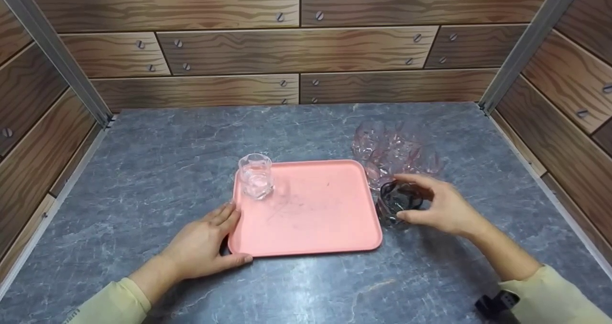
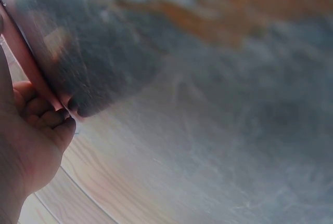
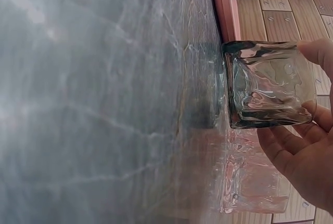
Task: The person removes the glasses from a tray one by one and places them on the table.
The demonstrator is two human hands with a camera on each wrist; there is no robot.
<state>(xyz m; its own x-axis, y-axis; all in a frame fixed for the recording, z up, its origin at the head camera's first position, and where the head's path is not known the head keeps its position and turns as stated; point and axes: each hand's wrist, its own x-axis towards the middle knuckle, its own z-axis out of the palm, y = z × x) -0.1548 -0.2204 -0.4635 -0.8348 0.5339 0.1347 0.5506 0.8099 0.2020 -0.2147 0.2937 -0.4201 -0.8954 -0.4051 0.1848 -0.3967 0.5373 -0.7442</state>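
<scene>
A pink rectangular tray (image 1: 306, 209) lies on the table. My left hand (image 1: 203, 243) holds its near left corner, fingers on the left edge and thumb along the front edge. In the left wrist view, the fingers of that hand (image 2: 31, 141) curl at the tray's rim (image 2: 23, 52). A clear glass (image 1: 256, 178) stands upright in the tray's far left corner. Beside the tray's right edge, my right hand (image 1: 442, 207) grips a dark smoky glass (image 1: 397, 204) between thumb and fingers. The right wrist view shows this smoky glass (image 3: 270, 83) with its base at or just above the tabletop.
Several pinkish clear glasses (image 1: 394, 147) stand grouped behind the smoky glass, right of the tray's far corner. The grey marbled table (image 1: 167, 147) is enclosed by wood-patterned walls (image 1: 296, 51) at the back and sides.
</scene>
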